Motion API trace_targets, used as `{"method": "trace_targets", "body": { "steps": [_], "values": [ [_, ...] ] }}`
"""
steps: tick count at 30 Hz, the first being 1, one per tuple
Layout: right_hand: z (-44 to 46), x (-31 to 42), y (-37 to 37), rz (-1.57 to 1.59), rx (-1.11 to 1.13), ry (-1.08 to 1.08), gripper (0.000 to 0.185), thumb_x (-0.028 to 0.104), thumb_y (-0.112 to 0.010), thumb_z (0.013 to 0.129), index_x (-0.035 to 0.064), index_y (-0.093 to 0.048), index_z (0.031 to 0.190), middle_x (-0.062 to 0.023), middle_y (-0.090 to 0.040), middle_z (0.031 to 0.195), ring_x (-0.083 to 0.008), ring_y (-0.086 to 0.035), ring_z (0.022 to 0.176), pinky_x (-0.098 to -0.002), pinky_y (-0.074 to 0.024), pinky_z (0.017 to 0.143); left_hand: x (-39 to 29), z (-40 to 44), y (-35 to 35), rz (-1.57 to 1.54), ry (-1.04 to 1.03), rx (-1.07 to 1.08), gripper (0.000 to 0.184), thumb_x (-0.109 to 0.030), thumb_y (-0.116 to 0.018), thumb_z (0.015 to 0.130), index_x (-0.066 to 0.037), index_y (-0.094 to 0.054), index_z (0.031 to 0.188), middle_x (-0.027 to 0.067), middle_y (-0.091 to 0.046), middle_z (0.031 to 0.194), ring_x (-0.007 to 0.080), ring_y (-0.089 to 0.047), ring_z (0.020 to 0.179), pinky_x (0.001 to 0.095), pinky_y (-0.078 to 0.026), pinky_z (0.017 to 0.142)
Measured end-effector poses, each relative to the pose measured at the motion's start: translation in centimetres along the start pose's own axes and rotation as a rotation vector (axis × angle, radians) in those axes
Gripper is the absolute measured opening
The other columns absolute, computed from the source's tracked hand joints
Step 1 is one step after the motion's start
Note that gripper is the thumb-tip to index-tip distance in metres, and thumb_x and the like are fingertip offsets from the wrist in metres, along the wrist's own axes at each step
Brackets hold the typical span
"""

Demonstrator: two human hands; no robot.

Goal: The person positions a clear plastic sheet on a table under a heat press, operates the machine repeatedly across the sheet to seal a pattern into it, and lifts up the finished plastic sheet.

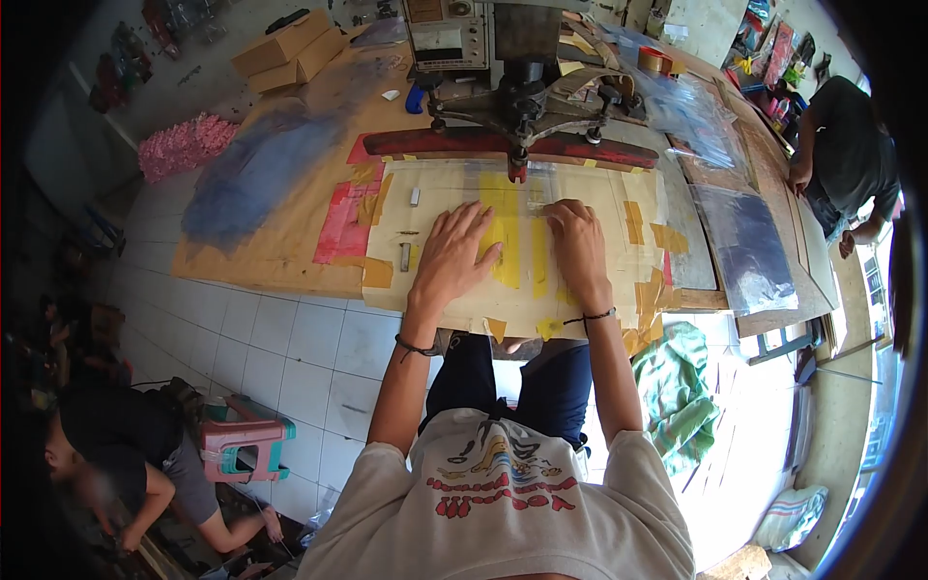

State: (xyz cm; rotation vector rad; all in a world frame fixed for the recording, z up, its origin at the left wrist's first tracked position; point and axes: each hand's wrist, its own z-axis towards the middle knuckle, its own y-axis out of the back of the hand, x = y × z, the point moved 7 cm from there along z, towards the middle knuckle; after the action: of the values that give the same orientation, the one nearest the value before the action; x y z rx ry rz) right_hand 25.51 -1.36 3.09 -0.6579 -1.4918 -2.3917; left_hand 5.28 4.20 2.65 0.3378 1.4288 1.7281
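Sheet [570,324]: cream, vivid yellow stripes [500,232] lengthwise, amber tape patches [633,222] along the edges. Pressing bar [609,151] was red over dark. Side strip [337,227] read pinkish red. Shirt [387,512] was off-white, red lettering plus multicolour print. Trousers [462,379]: navy. Wristbands [416,349]: black. Floor tiles [299,333]: white, grey grid. Stool [232,447]: pink and teal. Crumpled cloth [674,391]: green with pale patches.

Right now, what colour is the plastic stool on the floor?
The stool is pink and green, seen in the head view.
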Motion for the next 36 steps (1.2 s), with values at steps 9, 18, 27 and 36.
{"method": "trace_targets", "body": {
  "steps": [9, 18, 27, 36],
  "values": [
    [0.8, 0.2, -3.0, -0.124, -0.19, 0.172, 0.044, 0.017, -0.061, 0.102, -0.0005, -0.062, 0.142, -0.0238, -0.062, 0.146, -0.0415, -0.057, 0.134, -0.05, -0.0416, 0.118, 0.8, 3.0, -1.9, 0.03, 0.109, 0.124, 0.073, -0.044, -0.047, 0.109, 0.0, -0.033, 0.165, 0.0193, -0.028, 0.175, 0.0329, -0.024, 0.163, 0.0493, -0.018, 0.133],
    [0.7, 1.4, -2.0, -0.19, -0.086, 0.033, 0.045, 0.023, -0.06, 0.103, 0.0031, -0.062, 0.144, -0.0174, -0.059, 0.143, -0.038, -0.052, 0.133, -0.0501, -0.0409, 0.114, 1.3, 3.7, -2.4, 0.019, 0.129, -0.015, 0.068, -0.028, -0.049, 0.104, 0.005, -0.036, 0.162, 0.0223, -0.032, 0.172, 0.0375, -0.027, 0.161, 0.0498, -0.021, 0.133],
    [0.4, 1.7, -1.7, -0.199, -0.102, 0.041, 0.046, 0.024, -0.059, 0.104, 0.0017, -0.063, 0.144, -0.0163, -0.06, 0.144, -0.0376, -0.052, 0.134, -0.0496, -0.0413, 0.114, 1.4, 3.7, -2.5, -0.007, 0.111, -0.095, 0.063, -0.021, -0.048, 0.101, 0.008, -0.045, 0.156, 0.0245, -0.04, 0.168, 0.0389, -0.036, 0.157, 0.0505, -0.025, 0.131],
    [0.5, 1.8, -1.7, -0.211, -0.094, 0.037, 0.046, 0.023, -0.058, 0.104, 0.0014, -0.063, 0.144, -0.0172, -0.062, 0.143, -0.0375, -0.052, 0.134, -0.0495, -0.0423, 0.114, 1.1, 3.5, -2.1, -0.019, 0.105, -0.118, 0.062, -0.02, -0.05, 0.1, 0.008, -0.048, 0.155, 0.0248, -0.043, 0.166, 0.0393, -0.038, 0.156, 0.0508, -0.026, 0.13]
  ]
}}
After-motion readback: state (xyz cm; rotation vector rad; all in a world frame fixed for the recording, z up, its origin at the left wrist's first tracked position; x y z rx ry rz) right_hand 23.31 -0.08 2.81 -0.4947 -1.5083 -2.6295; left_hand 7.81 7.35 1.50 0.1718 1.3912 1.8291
